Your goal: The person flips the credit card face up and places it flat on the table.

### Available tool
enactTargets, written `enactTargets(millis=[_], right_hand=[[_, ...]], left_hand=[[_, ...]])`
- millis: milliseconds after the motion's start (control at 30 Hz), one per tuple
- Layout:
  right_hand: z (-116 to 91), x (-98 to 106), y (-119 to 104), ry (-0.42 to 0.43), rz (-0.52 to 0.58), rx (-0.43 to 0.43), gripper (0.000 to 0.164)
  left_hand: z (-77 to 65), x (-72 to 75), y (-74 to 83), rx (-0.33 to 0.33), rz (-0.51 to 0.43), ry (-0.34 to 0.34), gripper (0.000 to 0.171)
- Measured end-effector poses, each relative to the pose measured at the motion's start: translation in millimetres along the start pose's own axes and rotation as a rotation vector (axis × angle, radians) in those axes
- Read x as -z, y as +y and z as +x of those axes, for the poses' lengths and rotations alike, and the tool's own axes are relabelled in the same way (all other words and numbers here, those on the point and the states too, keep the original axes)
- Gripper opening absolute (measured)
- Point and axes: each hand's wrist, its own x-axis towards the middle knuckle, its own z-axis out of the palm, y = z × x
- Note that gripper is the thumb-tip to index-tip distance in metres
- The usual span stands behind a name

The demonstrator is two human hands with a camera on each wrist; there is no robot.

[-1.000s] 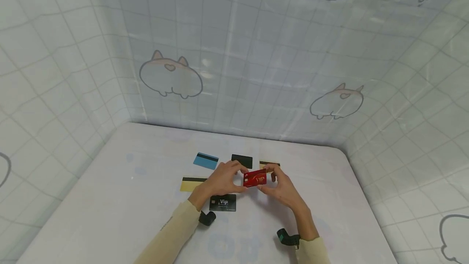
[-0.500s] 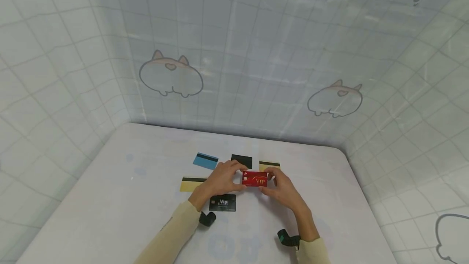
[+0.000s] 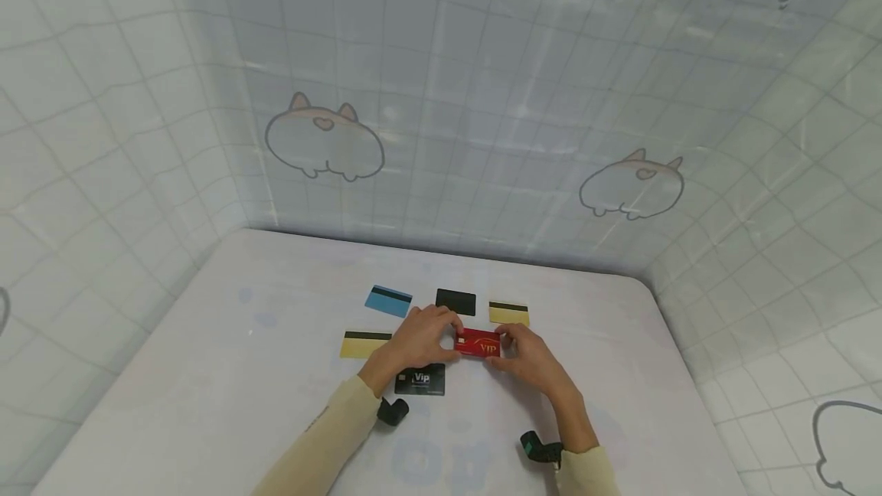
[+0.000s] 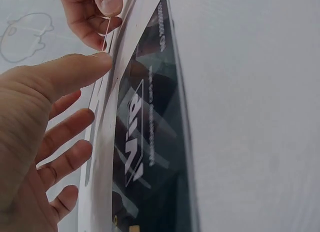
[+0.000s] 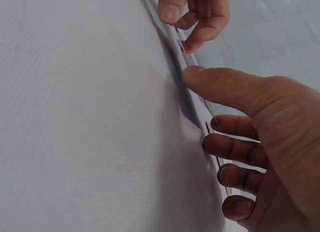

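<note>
A red VIP card [image 3: 478,343] lies level between my two hands, just above or on the table; which of these I cannot tell. My left hand [image 3: 419,338] pinches its left end between thumb and fingers. At its right end, my right hand [image 3: 534,358] pinches it the same way. Both wrist views show the card only as a thin edge. Below my left hand is a black Vip card [image 3: 420,381], partly covered by that hand in the head view. To the left sits a gold card [image 3: 365,344] with a dark stripe.
Beyond the hands, a blue striped card [image 3: 389,301], a plain black card [image 3: 455,301] and another gold card [image 3: 508,312] form a row. The white table [image 3: 276,404] meets a grid-patterned curtain [image 3: 468,136] at the back and sides.
The red card was tilted a second ago and has levelled out. Both hands have brought it lower, slightly toward the person. The other cards stay where they were.
</note>
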Motion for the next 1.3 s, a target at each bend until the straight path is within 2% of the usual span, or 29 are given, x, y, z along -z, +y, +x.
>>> enactTargets(millis=[333, 533, 700, 800, 1067, 1300], right_hand=[[1.5, -0.6, -1.6, -0.006, -0.060, -0.014, 0.058], [1.5, -2.0, 0.2, -0.003, -0.104, -0.020, 0.057], [2.4, -2.8, 1.4, 0.000, -0.120, -0.017, 0.058], [2.7, -2.7, 1.8, 0.000, -0.126, -0.014, 0.058], [2.7, -2.5, 1.4, 0.003, -0.123, -0.005, 0.057], [3.2, -1.6, 0.1, 0.000, -0.130, -0.010, 0.056]], left_hand=[[-0.8, 1.4, 2.0, -0.002, 0.025, -0.006, 0.024], [-0.6, 1.2, 1.6, 0.000, 0.002, 0.005, 0.024], [-0.8, 1.7, 0.8, 0.005, 0.019, 0.004, 0.023], [-0.7, 1.5, 0.2, 0.011, 0.036, 0.002, 0.030], [1.2, 0.2, -1.8, 0.032, 0.069, -0.010, 0.061], [2.3, 1.1, -1.1, 0.031, 0.098, -0.016, 0.064]])
